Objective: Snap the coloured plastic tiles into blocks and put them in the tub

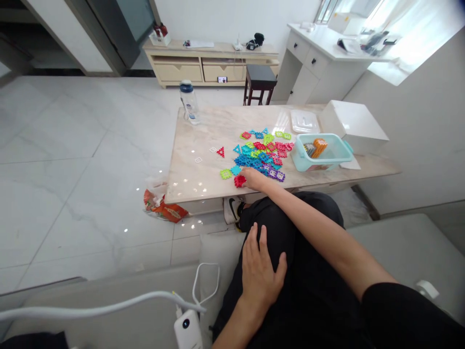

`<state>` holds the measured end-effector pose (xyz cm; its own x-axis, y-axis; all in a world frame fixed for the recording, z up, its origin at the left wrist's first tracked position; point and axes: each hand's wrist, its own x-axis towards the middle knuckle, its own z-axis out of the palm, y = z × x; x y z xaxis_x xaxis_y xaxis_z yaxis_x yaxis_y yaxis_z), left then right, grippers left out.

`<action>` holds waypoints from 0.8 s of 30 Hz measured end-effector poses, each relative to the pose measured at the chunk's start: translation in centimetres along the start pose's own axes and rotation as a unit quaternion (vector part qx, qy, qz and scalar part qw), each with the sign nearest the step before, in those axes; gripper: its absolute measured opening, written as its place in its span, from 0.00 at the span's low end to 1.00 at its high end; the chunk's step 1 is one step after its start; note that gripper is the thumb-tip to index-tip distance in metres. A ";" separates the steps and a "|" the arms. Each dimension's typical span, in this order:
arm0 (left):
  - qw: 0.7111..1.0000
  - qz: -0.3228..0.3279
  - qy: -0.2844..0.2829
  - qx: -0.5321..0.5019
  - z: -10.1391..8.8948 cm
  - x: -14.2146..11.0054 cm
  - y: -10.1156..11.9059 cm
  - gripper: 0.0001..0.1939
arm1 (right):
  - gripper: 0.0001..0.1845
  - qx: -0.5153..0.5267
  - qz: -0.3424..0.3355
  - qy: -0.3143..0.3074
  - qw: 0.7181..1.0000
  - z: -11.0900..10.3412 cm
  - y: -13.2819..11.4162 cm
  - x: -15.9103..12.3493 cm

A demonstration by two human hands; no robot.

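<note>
"At the near edge of the pale marble-patterned tabletop (196, 182), where do we place the right hand (253, 178)?"

"We log its fingers curled low over a red plastic tile with notched edges (239, 182). Contact looks likely; whether they are closed on it, we cannot tell."

"And the left hand (259, 266)?"

"We see it flat on the black trouser leg (271, 218), fingers spread, holding nothing."

"Neighbours of the tile?"

"Just beyond it we note a light-blue notched tile (236, 170), with a lime-green square tile (225, 173) to its left. Behind the hand we find a heap of blue, green and pink plastic tiles (250, 161), purple ones at its near right."

"Farther off?"

"Right of the heap we record a pale-turquoise plastic tub (329, 163) containing a stack of orange pieces (319, 147). Left of the heap we mark a red openwork triangle (220, 152), lying alone."
</note>
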<state>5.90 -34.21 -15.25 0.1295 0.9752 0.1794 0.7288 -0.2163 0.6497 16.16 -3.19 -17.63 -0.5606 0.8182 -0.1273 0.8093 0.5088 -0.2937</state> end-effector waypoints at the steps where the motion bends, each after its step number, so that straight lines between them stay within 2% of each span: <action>1: 1.000 0.000 0.000 -0.003 0.0 0.0 -0.1 0.43 | 0.14 0.000 0.003 -0.002 1.000 0.2 0.0 0.1; 8: 1.000 -0.001 0.004 -0.001 0.0 -0.2 -0.1 0.44 | 0.19 -0.006 0.043 -0.011 0.999 1.0 0.5 0.3; 18: 0.999 0.002 0.033 0.018 0.9 -0.8 -0.8 0.52 | 0.20 -0.032 0.039 -0.013 0.999 1.4 -0.2 0.4; 24: 0.999 0.005 0.034 0.032 0.7 -0.9 -1.2 0.48 | 0.20 -0.044 0.058 -0.043 0.996 1.7 -0.8 0.8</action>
<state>5.33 -34.77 -16.68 0.0925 0.9670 0.2372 0.7697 -0.2206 0.5991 14.72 -3.41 -19.12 -0.4716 0.8494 -0.2368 0.8800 0.4364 -0.1875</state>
